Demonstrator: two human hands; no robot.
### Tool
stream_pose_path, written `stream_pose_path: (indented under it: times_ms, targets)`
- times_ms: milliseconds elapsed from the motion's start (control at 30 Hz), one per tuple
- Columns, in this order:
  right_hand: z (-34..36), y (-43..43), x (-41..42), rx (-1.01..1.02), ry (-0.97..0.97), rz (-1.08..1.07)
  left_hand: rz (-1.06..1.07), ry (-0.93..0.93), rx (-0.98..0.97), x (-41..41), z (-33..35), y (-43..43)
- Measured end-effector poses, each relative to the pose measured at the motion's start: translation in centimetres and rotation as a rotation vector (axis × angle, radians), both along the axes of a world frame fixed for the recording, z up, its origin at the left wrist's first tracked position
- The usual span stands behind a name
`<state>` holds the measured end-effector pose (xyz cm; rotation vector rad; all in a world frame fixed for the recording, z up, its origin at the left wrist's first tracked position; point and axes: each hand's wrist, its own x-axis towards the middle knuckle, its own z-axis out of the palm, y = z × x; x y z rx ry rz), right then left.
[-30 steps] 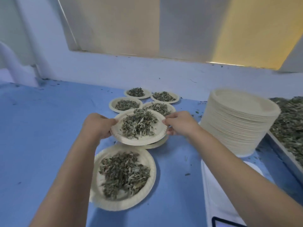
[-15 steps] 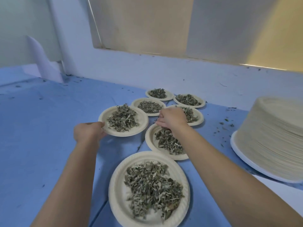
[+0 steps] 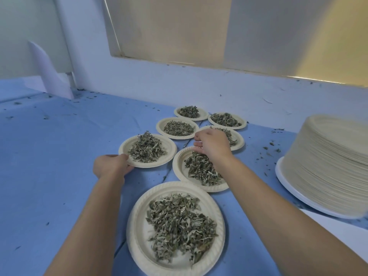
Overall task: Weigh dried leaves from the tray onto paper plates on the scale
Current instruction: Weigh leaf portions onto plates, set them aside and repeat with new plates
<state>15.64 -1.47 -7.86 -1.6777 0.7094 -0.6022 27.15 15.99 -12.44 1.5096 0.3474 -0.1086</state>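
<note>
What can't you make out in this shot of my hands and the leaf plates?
All head view.
Right hand: its back hides the curled fingers; holding leaves or rim, cannot tell.
Far plate: partly hidden behind that hand.
Left hand: fingers under the left plate rim, mostly hidden.
Plate stack: blurred, cut by right edge; count unreadable.
White surface, lower right: cut off; scale or not, unclear.

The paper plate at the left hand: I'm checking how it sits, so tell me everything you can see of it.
The round, cream paper plate has a raised rim and a shallow well holding a heaped pile of dried grey-green leaves. It looks flat on the blue table cover, left of the other filled plates. The left hand grips its near-left rim, thumb on top.
</note>
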Motion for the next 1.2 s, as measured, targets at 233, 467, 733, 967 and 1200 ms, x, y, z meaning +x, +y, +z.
stream_pose_path:
  times_ms: [233,467,733,967,1200]
  targets:
    - [0.7,0.3,-1.3,-0.106,0.004,-0.001,-0.071,0.000,0.079,-0.2,0.3,0.1]
    - [1.6,-0.3,-3.5,-0.136,-0.005,0.010,-0.166,-0.341,0.603,-3.5,2.9,-1.0]
    - [4.4,-2.0,-10.4,-0.486,-0.089,-0.082,-0.561,-0.572,0.374,-12.2,6.9,-8.3]
    - [6.4,-6.5,-20.0,-1.100,0.228,-0.254,-0.818,-0.606,0.046,-21.7,9.0,-14.9]
    - [6.4,-8.6,-24.9,-1.174,0.437,-0.240,-0.838,-0.604,-0.134,-26.9,9.0,-15.8]
